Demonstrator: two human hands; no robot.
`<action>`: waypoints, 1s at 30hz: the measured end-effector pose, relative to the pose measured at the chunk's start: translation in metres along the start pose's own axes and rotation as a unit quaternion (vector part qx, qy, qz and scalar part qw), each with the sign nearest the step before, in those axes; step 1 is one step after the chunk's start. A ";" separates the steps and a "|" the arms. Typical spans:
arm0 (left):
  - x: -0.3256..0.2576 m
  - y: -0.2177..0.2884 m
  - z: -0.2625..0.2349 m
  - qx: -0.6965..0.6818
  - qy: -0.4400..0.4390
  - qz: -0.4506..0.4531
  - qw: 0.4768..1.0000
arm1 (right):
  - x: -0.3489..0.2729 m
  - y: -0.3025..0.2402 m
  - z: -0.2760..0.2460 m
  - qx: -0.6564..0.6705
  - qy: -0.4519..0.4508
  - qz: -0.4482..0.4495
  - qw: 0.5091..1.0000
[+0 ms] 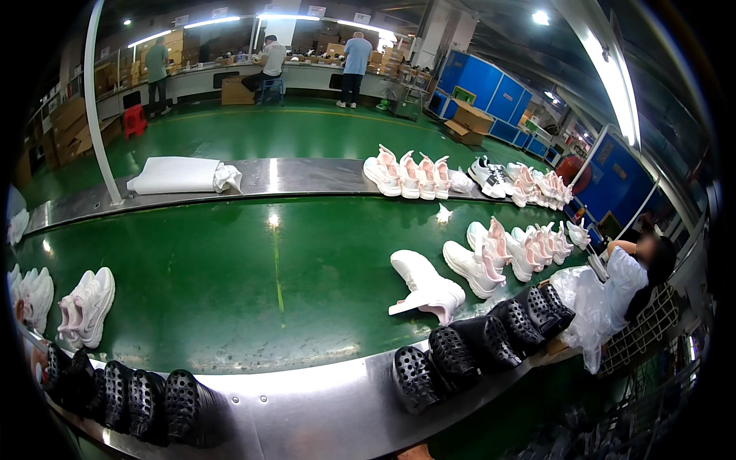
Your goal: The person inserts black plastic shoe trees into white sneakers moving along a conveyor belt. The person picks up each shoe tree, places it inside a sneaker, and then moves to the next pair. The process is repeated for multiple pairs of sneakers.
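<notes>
Only a small patch of skin shows at the lower edge, right of the middle; it seems to be part of my right hand (415,453), with its fingers hidden. My left hand is out of view. Close by on the steel ledge (307,418) stand several black perforated shoes (415,377), with another row of black perforated shoes (182,405) at the left. Beyond the ledge, a white sneaker (422,280) leans on its side on the green belt (207,299), its tongue flap sticking out. Behind it to the right stand more white sneakers (474,264) with pink linings.
White sneakers (88,307) stand on the belt at the left. The far ledge carries a folded white sheet (176,175) and rows of sneakers (406,175). A co-worker (625,284) is at the right beside clear plastic bags (579,299). A metal post (96,115) rises at the far left.
</notes>
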State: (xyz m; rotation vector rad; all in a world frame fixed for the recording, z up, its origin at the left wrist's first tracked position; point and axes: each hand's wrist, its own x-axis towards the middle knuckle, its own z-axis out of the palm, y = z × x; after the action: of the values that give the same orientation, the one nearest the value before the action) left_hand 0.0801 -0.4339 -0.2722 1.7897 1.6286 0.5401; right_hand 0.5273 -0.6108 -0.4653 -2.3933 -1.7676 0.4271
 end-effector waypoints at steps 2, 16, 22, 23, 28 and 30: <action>0.010 -0.004 0.000 0.007 -0.026 -0.001 1.000 | -0.001 -0.003 -0.001 0.001 0.002 0.001 1.000; 0.035 0.126 -0.032 -0.151 -0.295 0.059 0.942 | -0.037 -0.151 -0.179 0.112 0.092 -0.005 0.989; 0.090 0.125 0.042 -0.197 -0.107 0.151 0.963 | -0.001 -0.206 -0.229 0.268 0.135 -0.106 0.948; 0.103 0.126 0.056 -0.216 -0.071 0.174 0.958 | 0.012 -0.208 -0.226 0.246 0.168 -0.119 0.947; 0.179 0.176 0.094 -0.216 0.034 0.336 0.916 | 0.073 -0.211 -0.221 0.220 0.230 -0.123 0.940; 0.199 0.179 0.113 -0.219 0.063 0.340 0.912 | 0.079 -0.224 -0.255 0.227 0.208 -0.150 0.939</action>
State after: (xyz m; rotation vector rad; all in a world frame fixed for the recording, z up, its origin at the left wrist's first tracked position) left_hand 0.3135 -0.2621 -0.2508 1.9552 0.8076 1.2453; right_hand 0.4224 -0.4528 -0.1729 -1.7109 -1.5874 0.2309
